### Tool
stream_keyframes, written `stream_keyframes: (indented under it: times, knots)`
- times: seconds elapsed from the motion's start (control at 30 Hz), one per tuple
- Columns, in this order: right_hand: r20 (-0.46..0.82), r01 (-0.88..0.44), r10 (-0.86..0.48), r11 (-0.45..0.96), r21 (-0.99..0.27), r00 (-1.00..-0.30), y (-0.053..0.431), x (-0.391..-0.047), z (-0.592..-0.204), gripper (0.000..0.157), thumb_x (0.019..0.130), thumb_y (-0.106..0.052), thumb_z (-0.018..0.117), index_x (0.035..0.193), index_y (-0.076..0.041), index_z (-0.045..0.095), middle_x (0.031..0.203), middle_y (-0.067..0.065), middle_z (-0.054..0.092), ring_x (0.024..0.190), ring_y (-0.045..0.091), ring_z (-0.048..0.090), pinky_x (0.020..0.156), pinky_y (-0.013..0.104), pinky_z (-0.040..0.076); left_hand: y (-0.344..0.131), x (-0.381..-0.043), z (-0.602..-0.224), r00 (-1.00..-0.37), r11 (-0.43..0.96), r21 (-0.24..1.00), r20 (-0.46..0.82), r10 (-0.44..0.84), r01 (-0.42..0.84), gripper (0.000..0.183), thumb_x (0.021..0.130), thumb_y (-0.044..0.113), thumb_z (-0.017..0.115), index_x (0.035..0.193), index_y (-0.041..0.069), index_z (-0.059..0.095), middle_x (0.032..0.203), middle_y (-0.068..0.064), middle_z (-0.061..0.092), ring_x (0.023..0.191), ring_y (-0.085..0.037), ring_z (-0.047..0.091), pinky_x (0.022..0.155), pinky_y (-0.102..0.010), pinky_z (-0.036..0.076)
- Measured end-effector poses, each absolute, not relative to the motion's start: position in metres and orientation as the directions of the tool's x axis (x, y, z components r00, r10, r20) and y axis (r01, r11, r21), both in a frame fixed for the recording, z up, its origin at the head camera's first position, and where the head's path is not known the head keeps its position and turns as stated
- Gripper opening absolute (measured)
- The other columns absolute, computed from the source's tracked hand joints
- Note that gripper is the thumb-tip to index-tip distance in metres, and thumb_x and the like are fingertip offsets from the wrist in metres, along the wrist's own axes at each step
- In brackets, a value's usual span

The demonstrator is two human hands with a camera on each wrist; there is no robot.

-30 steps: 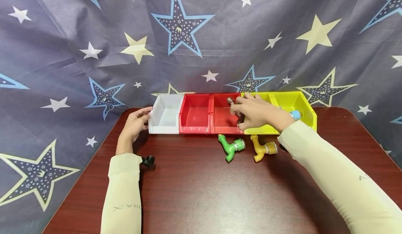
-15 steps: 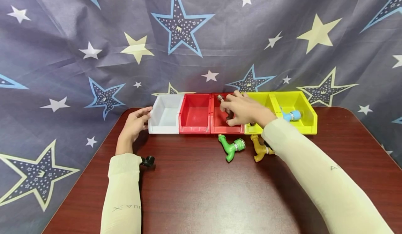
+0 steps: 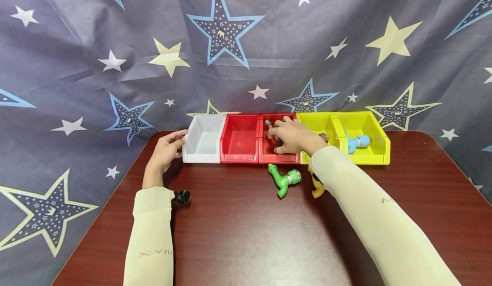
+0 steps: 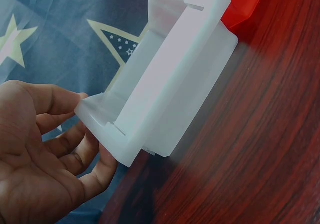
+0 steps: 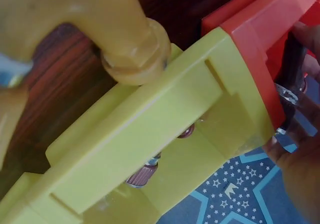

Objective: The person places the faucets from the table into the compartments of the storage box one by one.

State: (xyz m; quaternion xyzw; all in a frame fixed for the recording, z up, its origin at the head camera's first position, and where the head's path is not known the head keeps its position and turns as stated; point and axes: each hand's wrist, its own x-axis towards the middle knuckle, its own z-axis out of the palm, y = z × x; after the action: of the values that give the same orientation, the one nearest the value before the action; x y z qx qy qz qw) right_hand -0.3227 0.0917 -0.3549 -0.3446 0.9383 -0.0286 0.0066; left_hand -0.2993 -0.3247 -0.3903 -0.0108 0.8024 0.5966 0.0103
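Right hand (image 3: 293,136): thumb and fingers gripping a brown tap (image 5: 290,67), long axis about 11 to 5 o'clock, at the hand's 9. It's in or just over the right red bin (image 3: 273,159); can't tell if it touches bottom. Left hand (image 3: 163,151): loose, fingertips against the white bin (image 3: 203,159); brown tap well off at its 3. Right is nearer. Outward from my right: green tap (image 3: 282,181) at 6, yellow tap (image 3: 317,188) at 5.

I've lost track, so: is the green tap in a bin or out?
Out: in the head view, the green tap lies on the table, in front of the right-hand red bin.
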Motion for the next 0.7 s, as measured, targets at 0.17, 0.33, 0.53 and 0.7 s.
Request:
stream_keyframes:
  times: [0.17, 0.33, 0.53, 0.7]
  knots:
    - [-0.039, -0.63, -0.632, 0.774, -0.06, -0.774, 0.084, -0.326, -0.356, 0.047, 0.089, -0.032, 0.081, 0.132, -0.016, 0.068, 0.12, 0.008, 0.061, 0.11, 0.03, 0.045, 0.099, 0.049, 0.041, -0.322, -0.292, -0.382, -0.999, 0.301, 0.953, -0.033, -0.003, -0.032, 0.048, 0.106, 0.008, 0.047, 0.153, 0.003, 0.046, 0.147, -0.023, 0.047, 0.123, -0.035, 0.051, 0.089, -0.042, 0.055]
    - [-0.088, -0.61, -0.612, 0.791, -0.044, -0.786, 0.077, -0.331, -0.363, 0.047, 0.09, -0.034, 0.079, 0.133, -0.017, 0.068, 0.128, 0.01, 0.061, 0.113, 0.03, 0.046, 0.101, 0.049, 0.042, -0.322, -0.29, -0.382, -1.0, 0.292, 0.956, -0.029, -0.004, -0.029, 0.047, 0.106, 0.007, 0.047, 0.153, 0.002, 0.046, 0.146, -0.023, 0.047, 0.123, -0.035, 0.052, 0.089, -0.042, 0.055]
    - [-0.126, -0.591, -0.59, 0.806, -0.033, -0.797, 0.076, -0.333, -0.367, 0.045, 0.091, -0.033, 0.079, 0.133, -0.018, 0.069, 0.127, 0.009, 0.062, 0.113, 0.03, 0.047, 0.101, 0.047, 0.043, -0.326, -0.298, -0.389, -1.0, 0.282, 0.959, -0.03, -0.007, -0.031, 0.047, 0.106, 0.008, 0.047, 0.153, 0.003, 0.046, 0.146, -0.023, 0.047, 0.123, -0.034, 0.052, 0.088, -0.04, 0.055]
    - [-0.142, -0.582, -0.581, 0.812, -0.04, -0.801, 0.076, -0.331, -0.367, 0.044, 0.092, -0.032, 0.078, 0.132, -0.016, 0.069, 0.125, 0.009, 0.062, 0.112, 0.03, 0.048, 0.101, 0.046, 0.043, -0.33, -0.308, -0.403, -1.0, 0.297, 0.955, -0.008, -0.015, -0.012, 0.046, 0.107, 0.014, 0.048, 0.152, 0.008, 0.049, 0.144, -0.019, 0.05, 0.114, -0.023, 0.056, 0.082, -0.034, 0.056]
